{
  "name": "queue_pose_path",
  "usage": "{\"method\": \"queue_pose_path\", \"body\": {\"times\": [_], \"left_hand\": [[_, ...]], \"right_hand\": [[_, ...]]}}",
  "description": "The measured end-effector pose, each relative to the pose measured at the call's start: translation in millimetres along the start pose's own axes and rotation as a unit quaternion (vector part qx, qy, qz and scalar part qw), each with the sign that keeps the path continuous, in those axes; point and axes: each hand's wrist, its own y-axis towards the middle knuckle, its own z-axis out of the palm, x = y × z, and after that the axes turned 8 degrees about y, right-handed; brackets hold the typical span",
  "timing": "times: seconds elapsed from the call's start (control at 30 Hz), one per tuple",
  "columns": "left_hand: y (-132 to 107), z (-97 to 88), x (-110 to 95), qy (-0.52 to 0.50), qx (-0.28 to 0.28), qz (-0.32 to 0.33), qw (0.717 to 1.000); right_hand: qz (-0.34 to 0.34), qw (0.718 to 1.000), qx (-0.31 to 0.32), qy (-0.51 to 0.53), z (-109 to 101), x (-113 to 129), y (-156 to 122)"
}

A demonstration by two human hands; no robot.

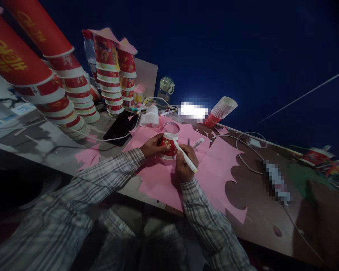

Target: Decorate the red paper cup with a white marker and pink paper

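A red paper cup with gold print and white edges is in my left hand, whose fingers wrap round its left side. My right hand grips a white marker pen, its tip against or very close to the cup's upper right edge; I cannot tell if they touch. Both hands are over a pink paper sheet. Just behind the cup is a clear ring, perhaps a tape roll. Another white pen lies right of my right hand.
Towers of stacked red cups stand at the left. A black phone, a lidded jar, a bright lamp and a leaning cup stack sit behind. Cables and a power strip are at right, near another person's blurred arm.
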Motion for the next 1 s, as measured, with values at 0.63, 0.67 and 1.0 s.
{"method": "queue_pose_path", "body": {"times": [0.63,0.67,1.0], "left_hand": [[0.7,-0.8,2.9,-0.012,-0.002,0.001,1.0],[0.4,-0.7,2.8,-0.014,-0.001,0.001,1.0],[-0.5,-1.0,2.1,-0.013,0.0,-0.001,1.0]], "right_hand": [[0.0,1.0,0.001,0.031,-2.6,0.8,0.6],[-0.01,1.0,-0.003,0.028,-2.2,1.7,1.5],[0.008,0.999,-0.019,0.031,-0.5,-3.8,1.5]]}}
